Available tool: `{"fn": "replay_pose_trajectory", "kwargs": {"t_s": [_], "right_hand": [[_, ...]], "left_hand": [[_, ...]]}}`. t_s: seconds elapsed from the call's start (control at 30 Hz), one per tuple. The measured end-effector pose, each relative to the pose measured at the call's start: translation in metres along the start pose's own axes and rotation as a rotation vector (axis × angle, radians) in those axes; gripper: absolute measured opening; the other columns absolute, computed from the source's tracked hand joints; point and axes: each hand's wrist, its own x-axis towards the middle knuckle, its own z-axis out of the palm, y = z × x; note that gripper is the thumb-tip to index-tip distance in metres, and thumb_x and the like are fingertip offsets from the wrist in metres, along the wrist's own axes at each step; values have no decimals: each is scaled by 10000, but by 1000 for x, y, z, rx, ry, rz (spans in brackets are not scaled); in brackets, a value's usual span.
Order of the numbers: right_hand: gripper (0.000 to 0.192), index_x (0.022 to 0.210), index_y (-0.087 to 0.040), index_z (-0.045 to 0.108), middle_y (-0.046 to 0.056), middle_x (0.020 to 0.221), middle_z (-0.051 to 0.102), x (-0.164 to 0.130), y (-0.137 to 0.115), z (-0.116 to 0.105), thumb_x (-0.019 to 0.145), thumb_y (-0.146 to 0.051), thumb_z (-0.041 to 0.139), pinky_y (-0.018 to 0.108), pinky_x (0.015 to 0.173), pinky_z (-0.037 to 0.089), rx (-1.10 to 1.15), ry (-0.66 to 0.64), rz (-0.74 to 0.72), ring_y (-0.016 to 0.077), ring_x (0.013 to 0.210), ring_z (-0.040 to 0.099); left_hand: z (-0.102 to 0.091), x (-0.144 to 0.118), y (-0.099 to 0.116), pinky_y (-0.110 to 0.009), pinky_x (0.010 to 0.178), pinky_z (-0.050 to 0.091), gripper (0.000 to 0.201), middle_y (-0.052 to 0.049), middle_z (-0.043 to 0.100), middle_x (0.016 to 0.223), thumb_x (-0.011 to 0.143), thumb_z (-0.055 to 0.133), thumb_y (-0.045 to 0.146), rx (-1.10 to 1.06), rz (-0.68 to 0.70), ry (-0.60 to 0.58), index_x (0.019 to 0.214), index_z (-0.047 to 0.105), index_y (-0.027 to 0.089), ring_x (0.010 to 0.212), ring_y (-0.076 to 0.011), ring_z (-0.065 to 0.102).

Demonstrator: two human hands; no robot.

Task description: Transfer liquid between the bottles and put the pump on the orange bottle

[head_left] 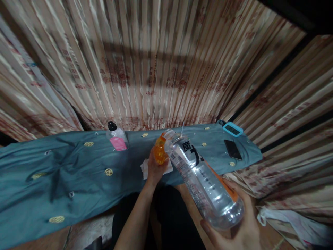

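Observation:
My right hand is wrapped around the lower end of a large clear plastic bottle with an orange and black label. The bottle is tilted, its neck pointing up and left. Its mouth meets the top of a small orange bottle, and I cannot tell whether the two touch. Closed around that orange bottle is my left hand. Beneath the left hand lies a white tissue on the blue-green cloth. How much liquid the clear bottle holds is hard to make out.
A clear bottle with a pink label and black cap stands to the left. At the right end lie a light-blue framed digital clock and a dark phone. Patterned curtains hang close behind. A white plastic bag sits low at right.

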Motion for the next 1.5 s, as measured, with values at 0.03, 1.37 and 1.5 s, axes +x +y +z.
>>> {"fn": "replay_pose_trajectory", "kwargs": {"t_s": [0.03,1.37,1.5], "right_hand": [[764,1351,-182,436,149,1311,509,0,0,0,716,-537,672,443,904,470,3,0,-15,359,1253,498],[824,1390,-193,403,149,1356,506,-1,2,1,689,-491,717,487,950,445,64,-6,-1,395,1318,447],[807,1382,-188,408,137,1335,521,0,2,1,690,-465,717,458,938,456,70,-3,-22,383,1335,435]], "left_hand": [[0,0,0,-379,882,565,656,-76,690,1102,726,735,253,1,1,0,1323,466,209,1010,-243,681],[-1,-1,0,-396,913,557,687,-87,681,1149,724,746,274,5,-29,-15,1342,452,214,1051,-255,676],[0,0,-2,-385,883,564,673,-82,688,1126,721,747,281,8,-13,3,1328,463,216,1026,-254,683]]}}
